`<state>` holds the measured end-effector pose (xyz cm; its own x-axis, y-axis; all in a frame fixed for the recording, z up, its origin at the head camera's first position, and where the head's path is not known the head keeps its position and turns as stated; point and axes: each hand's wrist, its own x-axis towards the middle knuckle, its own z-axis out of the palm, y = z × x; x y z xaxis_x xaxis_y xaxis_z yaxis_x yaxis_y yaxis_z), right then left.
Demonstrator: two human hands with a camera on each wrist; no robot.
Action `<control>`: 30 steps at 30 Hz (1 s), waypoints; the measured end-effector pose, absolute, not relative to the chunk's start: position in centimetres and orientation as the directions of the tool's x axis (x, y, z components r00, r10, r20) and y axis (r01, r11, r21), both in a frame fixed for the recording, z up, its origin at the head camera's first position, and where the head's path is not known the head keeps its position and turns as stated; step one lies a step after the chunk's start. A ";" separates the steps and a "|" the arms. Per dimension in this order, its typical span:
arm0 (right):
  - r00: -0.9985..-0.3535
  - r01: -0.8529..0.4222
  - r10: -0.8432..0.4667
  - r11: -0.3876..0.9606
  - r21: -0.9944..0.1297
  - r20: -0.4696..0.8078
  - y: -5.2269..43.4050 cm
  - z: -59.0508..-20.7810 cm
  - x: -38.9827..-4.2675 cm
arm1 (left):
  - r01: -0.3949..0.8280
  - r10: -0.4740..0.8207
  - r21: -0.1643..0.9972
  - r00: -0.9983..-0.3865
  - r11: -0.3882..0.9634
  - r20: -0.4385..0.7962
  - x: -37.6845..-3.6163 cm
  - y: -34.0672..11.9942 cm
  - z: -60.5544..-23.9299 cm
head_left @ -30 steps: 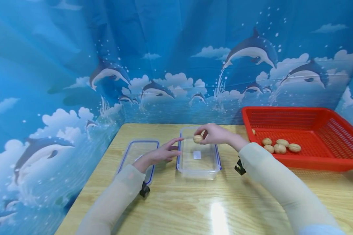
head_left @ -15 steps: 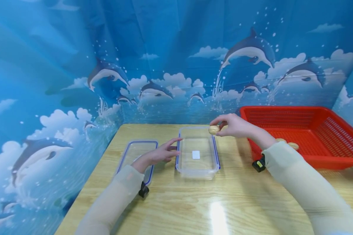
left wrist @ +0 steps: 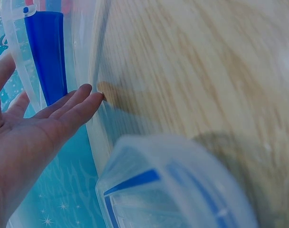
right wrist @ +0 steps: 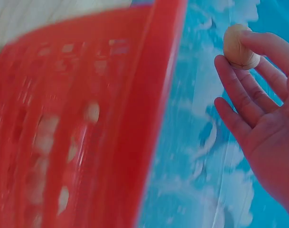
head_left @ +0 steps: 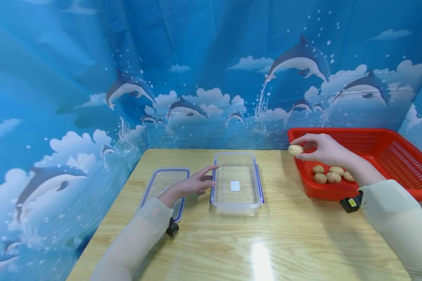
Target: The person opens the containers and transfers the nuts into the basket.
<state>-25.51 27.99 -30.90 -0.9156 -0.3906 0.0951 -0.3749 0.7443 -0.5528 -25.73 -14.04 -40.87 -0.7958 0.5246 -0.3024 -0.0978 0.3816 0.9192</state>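
My right hand (head_left: 325, 150) pinches a walnut (head_left: 295, 150) between thumb and fingertips, over the left rim of the red basket (head_left: 390, 134). In the right wrist view the same walnut (right wrist: 240, 47) shows clear of the basket wall. Several walnuts (head_left: 333, 178) lie together in the basket's near left part. My left hand (head_left: 193, 183) has its fingers extended at the left side of a clear plastic container (head_left: 235, 210). The left wrist view shows its fingers (left wrist: 78, 107) beside the container's blue side clip (left wrist: 49, 57).
A clear lid with a blue seal (head_left: 163, 170) lies on the wooden table (head_left: 211, 249), left of the container and partly under the left forearm. A white label (head_left: 235, 185) shows in the container. A dolphin-print backdrop (head_left: 204, 58) rises behind the table.
My right hand has carried the walnut rightward from above the container to the red basket's left rim. The left hand and the container have stayed in place.
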 end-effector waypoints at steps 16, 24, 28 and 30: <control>-0.992 -0.127 -0.117 0.790 -0.599 0.056 38.1 -34.5 -25.5 | -0.080 0.539 0.922 -0.791 0.378 -0.290 -25.7 -14.2 -41.0; -0.999 -0.011 -0.038 0.795 -0.606 -0.030 42.9 -37.1 -25.7 | -0.068 0.539 0.926 -0.796 0.372 -0.275 -25.4 -14.1 -41.0; -0.997 -0.022 -0.061 0.823 -0.567 -0.049 44.6 -38.0 -25.9 | -0.074 0.534 0.927 -0.800 0.367 -0.275 -25.3 -14.1 -41.0; -0.995 -0.038 -0.083 0.835 -0.549 -0.058 45.0 -38.3 -26.0 | -0.078 0.530 0.927 -0.802 0.366 -0.277 -25.3 -14.1 -41.0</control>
